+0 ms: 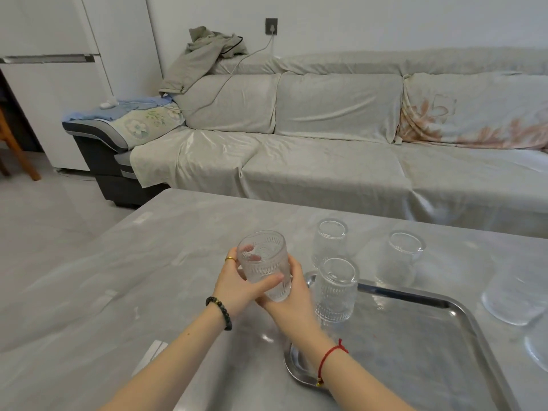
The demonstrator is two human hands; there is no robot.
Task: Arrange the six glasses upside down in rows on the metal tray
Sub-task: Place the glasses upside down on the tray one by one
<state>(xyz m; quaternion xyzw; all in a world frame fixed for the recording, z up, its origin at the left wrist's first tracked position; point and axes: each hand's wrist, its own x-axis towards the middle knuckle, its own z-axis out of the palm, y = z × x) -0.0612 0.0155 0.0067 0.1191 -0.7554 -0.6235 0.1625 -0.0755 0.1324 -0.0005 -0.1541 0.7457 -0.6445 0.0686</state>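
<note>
Both hands, left hand (237,287) and right hand (286,304), have their fingers (271,280) wrapped around one ribbed glass (264,264), held above the table (124,277) just left of the tray (462,318). Rigid, breakable, likely slick (ribbing aids friction); grip mid-wall, not the rim.

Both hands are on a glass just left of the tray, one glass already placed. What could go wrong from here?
1. The held glass sits between the left hand and right hand, close to the glass on the tray; swinging it in could knock that one.
2. It may land on the tray rim and tip.
</note>
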